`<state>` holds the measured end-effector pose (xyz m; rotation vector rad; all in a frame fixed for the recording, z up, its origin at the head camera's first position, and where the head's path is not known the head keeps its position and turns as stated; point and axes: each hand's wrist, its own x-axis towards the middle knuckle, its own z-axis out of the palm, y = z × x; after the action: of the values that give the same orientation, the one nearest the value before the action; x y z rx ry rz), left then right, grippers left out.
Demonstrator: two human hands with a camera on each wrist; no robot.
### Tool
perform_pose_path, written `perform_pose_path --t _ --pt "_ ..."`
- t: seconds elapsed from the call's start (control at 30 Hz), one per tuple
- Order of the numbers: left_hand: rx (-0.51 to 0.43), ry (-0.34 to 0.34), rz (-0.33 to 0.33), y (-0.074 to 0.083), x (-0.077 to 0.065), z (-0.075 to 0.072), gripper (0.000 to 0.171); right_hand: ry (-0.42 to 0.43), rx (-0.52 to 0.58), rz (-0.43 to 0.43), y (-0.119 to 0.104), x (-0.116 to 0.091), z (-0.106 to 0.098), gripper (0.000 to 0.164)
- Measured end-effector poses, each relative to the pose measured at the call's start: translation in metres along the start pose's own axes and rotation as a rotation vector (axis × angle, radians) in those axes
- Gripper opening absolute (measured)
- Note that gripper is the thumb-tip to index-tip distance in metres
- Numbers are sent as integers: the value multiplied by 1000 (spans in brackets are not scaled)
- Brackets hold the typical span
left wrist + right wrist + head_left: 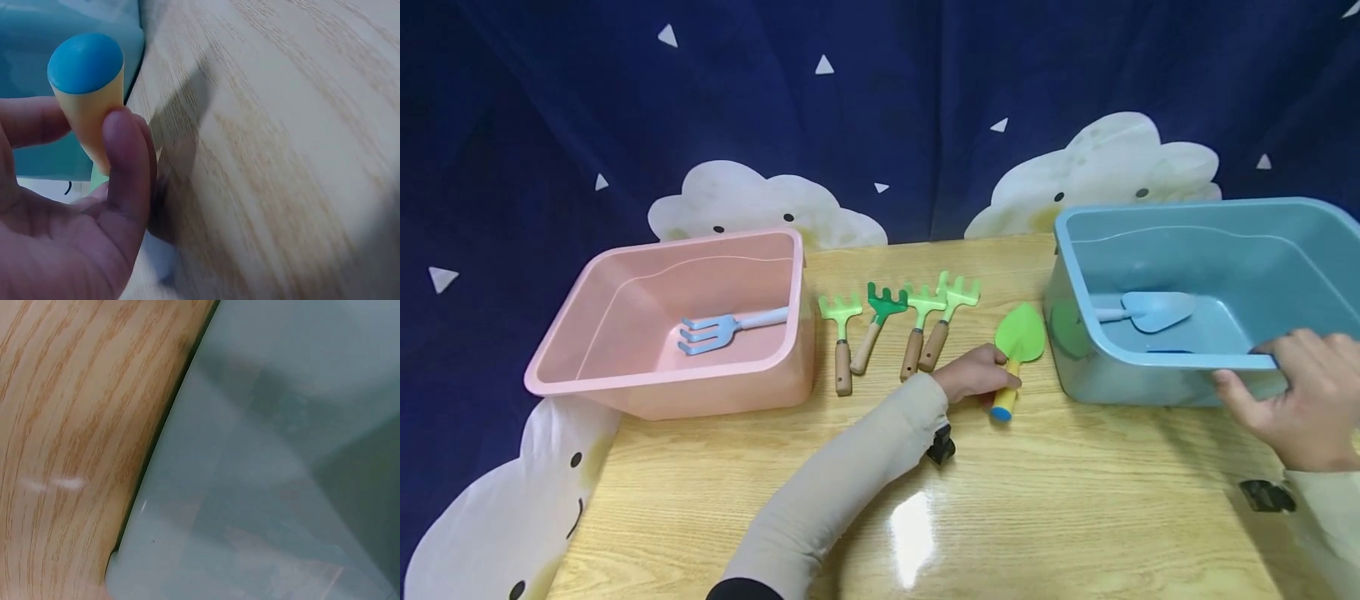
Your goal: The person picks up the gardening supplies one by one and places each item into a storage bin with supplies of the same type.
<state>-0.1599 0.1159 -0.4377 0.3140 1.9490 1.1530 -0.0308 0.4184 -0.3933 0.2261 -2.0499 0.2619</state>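
My left hand [976,374] pinches the yellow handle of a toy trowel [1021,331] with a green leaf-shaped blade. In the left wrist view, thumb and fingers close round that handle [94,115] just below its blue end cap. My right hand [1311,396] grips the front rim of a blue plastic bin [1078,292], fingers over the edge and thumb outside. Inside this bin lies a light blue trowel [1159,311], and a darker blue bit shows behind the rim. The right wrist view has only the bin's wall [262,487] and the tabletop; the hand is out of it.
Several small rakes with green heads and wooden handles, one a darker green rake [880,321], lie between the bins. On the left stands a pink bin [662,400] holding a blue fork [715,332]. A dark blue cloth [880,108] with clouds hangs behind the wooden table [1075,517].
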Motion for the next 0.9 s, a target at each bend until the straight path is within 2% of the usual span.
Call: perform_pose_path --t 0.2,0.4,0.6,0.9 --pt "4 -17 -5 0 -1 0 56 -61 -56 -14 4 -3 -3 91" --pt "10 -36 -7 1 -1 -1 54 -115 -94 -64 9 -1 -7 91" --pt "4 -78 17 4 -3 -3 47 -79 -59 -107 11 1 -8 88" --pt "-17 -83 -10 1 -3 -6 52 14 -20 -73 5 -2 1 88"
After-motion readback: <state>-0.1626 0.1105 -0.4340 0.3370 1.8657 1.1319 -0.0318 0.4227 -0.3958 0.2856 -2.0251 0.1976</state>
